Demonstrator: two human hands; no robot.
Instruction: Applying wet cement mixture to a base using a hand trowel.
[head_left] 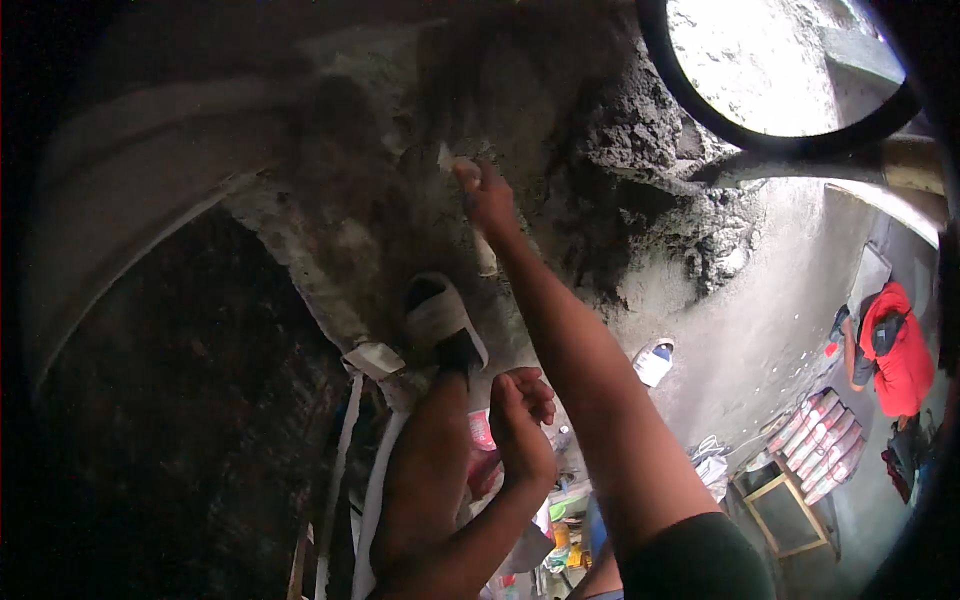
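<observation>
My right hand (485, 200) reaches out at upper middle against the rough grey cement surface (350, 230), its fingers closed round a small pale object (445, 155), perhaps a tool; its exact shape is unclear. My left hand (522, 415) is lower, beside my leg, fingers loosely curled and apart with nothing visible in them. My foot in a light shoe (438, 315) rests just left of my right forearm, by a broken edge with a pale block (370, 360). Lumpy wet-looking mortar (720, 240) clings to the surface right of my right hand.
A black ring (780, 140) and a wooden handle (910, 160) are at upper right. A co-worker in red (900, 350) bends below, near stacked sacks (815, 445) and a wooden frame (785, 510). A dark drop (180, 420) lies left of the edge; assorted items (570, 540) sit below.
</observation>
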